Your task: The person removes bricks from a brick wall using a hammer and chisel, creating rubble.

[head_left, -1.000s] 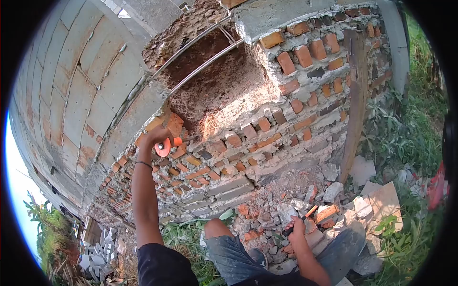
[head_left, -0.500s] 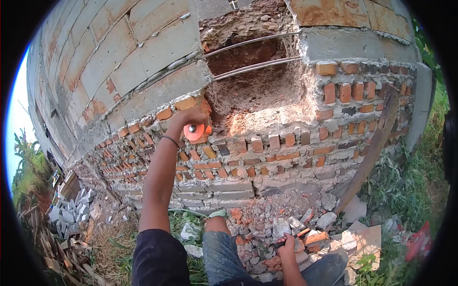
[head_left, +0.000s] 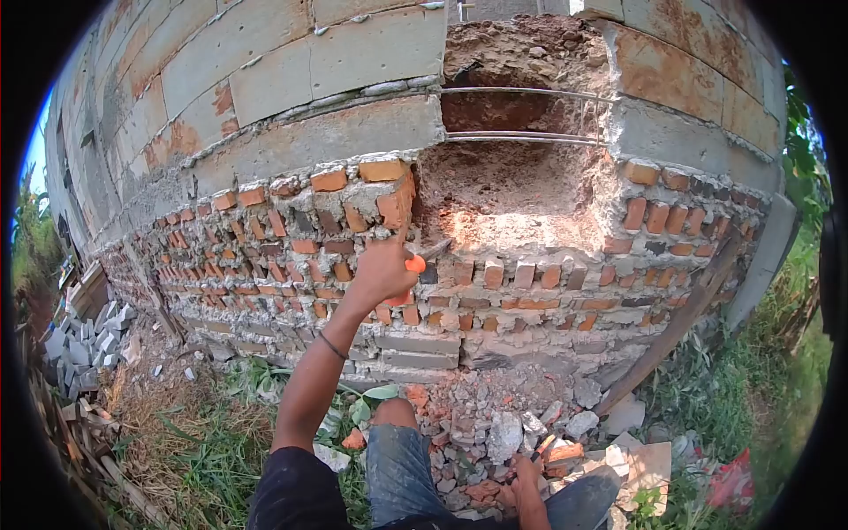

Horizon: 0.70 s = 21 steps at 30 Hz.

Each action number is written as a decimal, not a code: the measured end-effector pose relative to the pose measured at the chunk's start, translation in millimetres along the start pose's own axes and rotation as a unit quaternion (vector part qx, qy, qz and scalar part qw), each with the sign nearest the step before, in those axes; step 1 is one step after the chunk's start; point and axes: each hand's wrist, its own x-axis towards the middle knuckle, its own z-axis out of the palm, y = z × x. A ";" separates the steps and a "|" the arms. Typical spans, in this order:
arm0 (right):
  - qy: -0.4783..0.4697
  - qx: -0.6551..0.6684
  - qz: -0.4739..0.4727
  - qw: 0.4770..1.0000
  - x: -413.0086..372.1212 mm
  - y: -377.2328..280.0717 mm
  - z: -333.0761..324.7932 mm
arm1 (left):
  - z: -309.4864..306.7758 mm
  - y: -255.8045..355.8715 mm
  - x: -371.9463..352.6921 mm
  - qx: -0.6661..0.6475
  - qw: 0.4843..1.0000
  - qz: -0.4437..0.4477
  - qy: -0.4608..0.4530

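Observation:
My left hand [head_left: 386, 269] is wrapped around a chisel [head_left: 415, 263] with an orange hand guard. Its metal blade points right, its tip at the lower left corner of a rough opening [head_left: 508, 190] broken into the brick wall [head_left: 521, 303]. Low down by my knee, my right hand [head_left: 527, 484] closes on a tool with a black and orange handle [head_left: 544, 446]. The head of that tool does not show clearly against the rubble [head_left: 495, 397].
Thin steel bars [head_left: 530, 137] span the opening. A wooden plank [head_left: 676, 322] leans against the wall on the right. Broken grey blocks [head_left: 88, 340] and scrap wood [head_left: 79, 442] lie at the left. Grass grows around my legs, and a red plastic bag [head_left: 731, 481] sits at lower right.
My view has swung, so the wall sits further right. My left hand has turned and lowered the chisel, whose blade now shows pointing right; before, its end faced me. My right hand stays low.

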 end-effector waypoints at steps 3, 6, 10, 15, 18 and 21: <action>-0.010 -0.057 -0.027 0.998 -110.2 -73.8 3.3 | 44.2 6.3 -75.7 -0.181 0.977 -0.107 0.044; -0.105 -0.166 -0.209 0.958 -168.9 -139.7 14.5 | 104.5 8.4 -127.7 -0.387 0.883 -0.256 -0.072; -0.082 -0.282 -0.545 0.785 -201.6 -243.6 69.4 | 241.5 13.4 -195.5 -0.455 0.859 -0.195 -0.133; -0.091 -0.302 -0.692 0.649 -210.3 -325.9 156.7 | 270.7 46.0 -262.1 -0.515 0.758 -0.315 -0.246; -0.125 -0.301 -0.652 0.685 -254.9 -361.0 194.8 | 271.0 45.9 -271.1 -0.508 0.746 -0.289 -0.318; -0.128 -0.245 -0.704 0.654 -286.5 -401.4 214.8 | 292.8 27.6 -275.6 -0.461 0.781 -0.263 -0.328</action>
